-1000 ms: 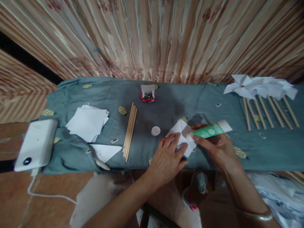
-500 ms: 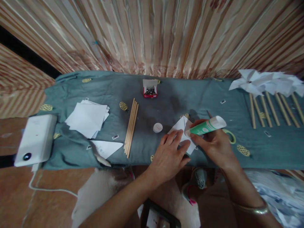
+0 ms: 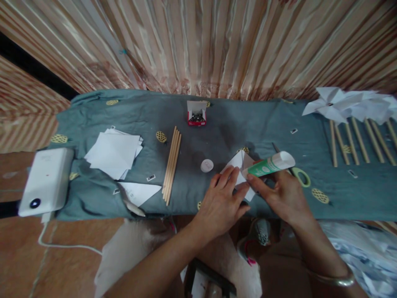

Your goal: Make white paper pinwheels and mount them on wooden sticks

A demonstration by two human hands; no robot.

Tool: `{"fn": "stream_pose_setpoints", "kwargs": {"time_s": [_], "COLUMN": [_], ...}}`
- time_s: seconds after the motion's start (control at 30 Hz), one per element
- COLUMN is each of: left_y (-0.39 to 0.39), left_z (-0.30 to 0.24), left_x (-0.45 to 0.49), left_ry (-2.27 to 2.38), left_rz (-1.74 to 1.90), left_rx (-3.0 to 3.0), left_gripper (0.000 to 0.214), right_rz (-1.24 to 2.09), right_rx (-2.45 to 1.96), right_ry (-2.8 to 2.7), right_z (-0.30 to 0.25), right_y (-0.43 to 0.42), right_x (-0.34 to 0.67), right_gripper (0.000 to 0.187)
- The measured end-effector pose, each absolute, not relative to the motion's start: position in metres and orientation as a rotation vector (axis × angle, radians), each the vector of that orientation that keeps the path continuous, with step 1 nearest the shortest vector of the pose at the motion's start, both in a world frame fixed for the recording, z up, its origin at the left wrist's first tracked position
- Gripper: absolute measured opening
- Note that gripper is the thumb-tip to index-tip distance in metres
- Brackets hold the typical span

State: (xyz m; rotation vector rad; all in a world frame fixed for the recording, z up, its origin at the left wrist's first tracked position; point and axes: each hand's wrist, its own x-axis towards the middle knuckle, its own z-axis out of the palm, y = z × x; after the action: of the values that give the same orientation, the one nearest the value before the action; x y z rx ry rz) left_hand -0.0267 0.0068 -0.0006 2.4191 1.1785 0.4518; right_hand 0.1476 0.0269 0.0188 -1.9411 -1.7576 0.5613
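Observation:
My right hand (image 3: 283,194) is closed around a green and white glue stick (image 3: 268,165), tilted with its lower end at a folded white paper (image 3: 240,160). My left hand (image 3: 221,203) lies on that paper with its fingers stretched out, holding it against the cloth. Part of the paper is hidden beneath both hands. A round white cap (image 3: 206,165) lies to the left of the paper. Just beyond my right hand are green scissors (image 3: 301,177), their handle loop showing and their blade partly covered by the hand.
Wooden sticks (image 3: 172,165) lie left of centre, beside a stack of white paper squares (image 3: 114,151). An open red box (image 3: 197,118) holds small metal pieces. Paper pinwheels (image 3: 330,105) on sticks line the right. A white power bank (image 3: 46,182) with a cable sits at the left edge.
The glue stick and my right hand have shifted very slightly over the paper. My left hand stays in place. The whole view has tilted a little.

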Motion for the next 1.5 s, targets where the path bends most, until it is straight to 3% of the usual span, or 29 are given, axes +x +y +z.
{"fn": "stream_pose_setpoints", "kwargs": {"time_s": [0.9, 1.5], "left_y": [0.0058, 0.0059], "left_z": [0.0005, -0.0013], "left_x": [-0.0269, -0.0275], "left_ry": [1.201, 1.195], "left_rz": [0.435, 0.438], "left_rx": [2.395, 2.432], "left_gripper": [0.048, 0.046], "right_rz": [0.581, 0.383], "right_rx": [-1.864, -1.728], "right_ry": [-1.757, -2.01], "right_z": [0.0159, 0.0176], "right_y": [0.0263, 0.0278], "right_x": [0.139, 0.1381], "right_gripper": [0.026, 0.04]}}
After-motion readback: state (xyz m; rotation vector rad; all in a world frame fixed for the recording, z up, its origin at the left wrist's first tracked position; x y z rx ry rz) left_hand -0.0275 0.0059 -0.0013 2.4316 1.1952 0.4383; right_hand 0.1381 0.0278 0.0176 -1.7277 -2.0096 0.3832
